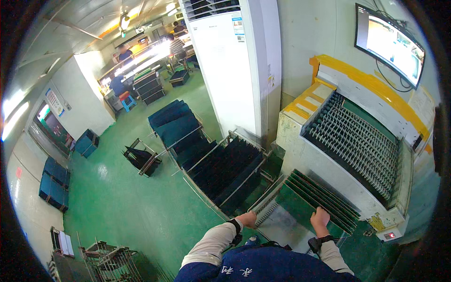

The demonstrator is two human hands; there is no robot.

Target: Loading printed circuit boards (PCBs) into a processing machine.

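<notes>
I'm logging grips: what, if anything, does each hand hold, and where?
The right hand appears to grip the front green panel by its edge; the left hand is at the metal rack, its grip unclear.

Between the left hand [247,219] and the right hand [320,217] there is room to pass above the grey metal plate [277,226]. Ahead of the left hand, the racked dark panels [225,167] obstruct the way, while the slanted green panels [299,199] stand between the right hand and the roller conveyor [359,145].
</notes>
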